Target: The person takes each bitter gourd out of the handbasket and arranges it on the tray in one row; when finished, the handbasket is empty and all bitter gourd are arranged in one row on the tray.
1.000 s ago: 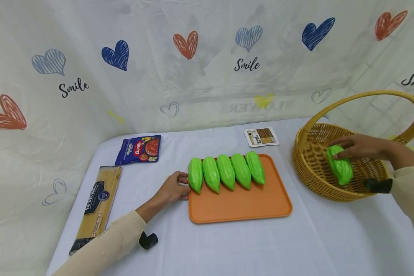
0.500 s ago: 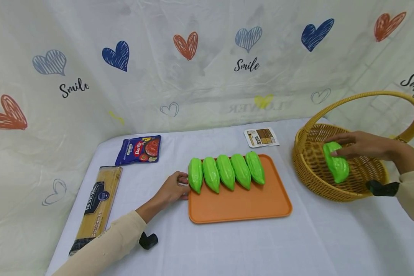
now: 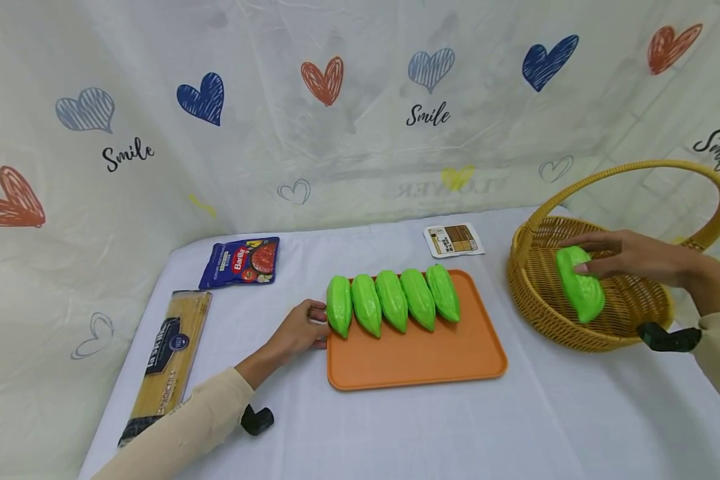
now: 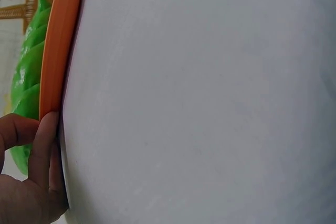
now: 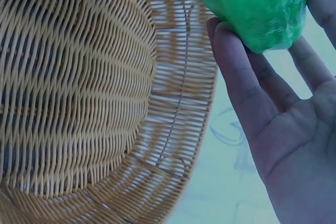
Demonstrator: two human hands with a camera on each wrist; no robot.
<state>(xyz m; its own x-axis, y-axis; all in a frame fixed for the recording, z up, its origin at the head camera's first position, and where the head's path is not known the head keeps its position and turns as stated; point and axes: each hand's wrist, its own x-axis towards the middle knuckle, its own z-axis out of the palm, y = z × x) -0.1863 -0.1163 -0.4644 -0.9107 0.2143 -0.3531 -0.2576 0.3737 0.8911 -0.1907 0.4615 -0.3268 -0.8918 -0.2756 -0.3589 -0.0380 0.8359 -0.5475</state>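
Over the wicker basket [image 3: 531, 313], inside its handle, my right hand [image 3: 636, 257] grips a green ridged gourd [image 3: 582, 293] between thumb and fingers. The right wrist view shows that gourd [image 5: 257, 9] at my fingertips, above the woven basket wall [image 5: 79, 77]. My left hand [image 3: 300, 330] holds the left rim of the orange tray [image 3: 420, 360]. From the left wrist, thumb and finger [image 4: 44, 140] pinch the tray's edge [image 4: 60, 40] beside the nearest gourd [image 4: 29, 77]. Several like gourds [image 3: 392, 300] lie side by side along the back of the tray.
A blue Barilla pouch [image 3: 240, 261] lies at the back left, with a spaghetti pack [image 3: 168, 360] in front of it. A small white and brown packet [image 3: 454, 240] sits behind the tray. The basket's tall handle [image 3: 636, 167] arches over the right side.
My right hand has moved slightly left over the basket with the gourd in its grip. My left hand and the tray have stayed in place.
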